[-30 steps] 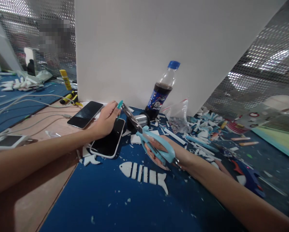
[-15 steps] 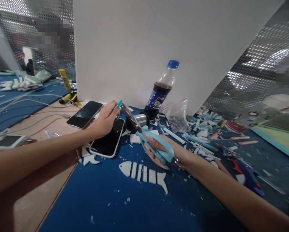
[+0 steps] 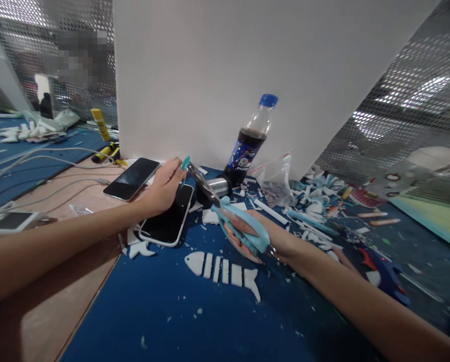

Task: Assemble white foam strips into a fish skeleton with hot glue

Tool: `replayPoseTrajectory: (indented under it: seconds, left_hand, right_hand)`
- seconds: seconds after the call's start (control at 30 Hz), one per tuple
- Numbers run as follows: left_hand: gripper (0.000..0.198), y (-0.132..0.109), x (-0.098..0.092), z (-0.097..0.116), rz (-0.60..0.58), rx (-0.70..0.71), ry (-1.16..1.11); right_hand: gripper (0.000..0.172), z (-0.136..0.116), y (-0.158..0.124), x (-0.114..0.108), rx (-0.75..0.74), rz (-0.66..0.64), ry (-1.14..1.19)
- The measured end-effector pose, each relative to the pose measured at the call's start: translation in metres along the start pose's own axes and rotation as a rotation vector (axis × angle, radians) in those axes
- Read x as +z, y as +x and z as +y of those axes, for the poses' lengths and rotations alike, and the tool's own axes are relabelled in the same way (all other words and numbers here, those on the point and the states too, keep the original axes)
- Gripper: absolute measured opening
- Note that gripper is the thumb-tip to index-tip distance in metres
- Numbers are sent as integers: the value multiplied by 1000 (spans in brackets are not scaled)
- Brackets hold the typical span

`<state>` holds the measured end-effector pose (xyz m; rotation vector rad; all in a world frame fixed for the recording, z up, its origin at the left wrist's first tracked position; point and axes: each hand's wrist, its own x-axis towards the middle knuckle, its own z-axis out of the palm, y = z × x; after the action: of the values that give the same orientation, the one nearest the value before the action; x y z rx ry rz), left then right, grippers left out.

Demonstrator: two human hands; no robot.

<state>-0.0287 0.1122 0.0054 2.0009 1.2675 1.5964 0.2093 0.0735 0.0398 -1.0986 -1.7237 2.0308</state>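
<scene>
My right hand (image 3: pixel 260 236) grips light-blue scissors (image 3: pixel 240 226) by the handles, the blades pointing up and left. My left hand (image 3: pixel 164 186) is curled at the blade tips, above a white-edged phone (image 3: pixel 168 218); its fingers are pinched, and what they hold is hidden. A white foam fish skeleton (image 3: pixel 223 269) lies on the blue mat (image 3: pixel 195 322) just in front of my right hand.
A cola bottle (image 3: pixel 249 143) stands against a big white board (image 3: pixel 225 70). A second phone (image 3: pixel 132 178) lies left, a third (image 3: pixel 10 221) at the far left with cables. A plastic bag (image 3: pixel 275 181) and foam scraps (image 3: pixel 319 206) spread right. A glue gun (image 3: pixel 383 274) lies beside my right forearm.
</scene>
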Motion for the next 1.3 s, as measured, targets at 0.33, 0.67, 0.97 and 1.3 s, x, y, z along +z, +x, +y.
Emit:
replayPoseTrajectory:
  seconds: [0.33, 0.67, 0.97, 1.3]
  left_hand:
    - [30, -1, 0, -5, 11, 29, 45]
    - [30, -4, -2, 1, -163, 271, 102]
    - [23, -11, -5, 22, -531, 548, 289]
    - [20, -11, -3, 16, -496, 698, 413]
  right_hand:
    - [53, -5, -2, 2, 2, 112, -77]
    - [44, -37, -48, -15, -378, 658, -757]
    - [38, 12, -115, -25, 102, 861, -1377]
    - [28, 48, -134, -49, 357, 863, -1499]
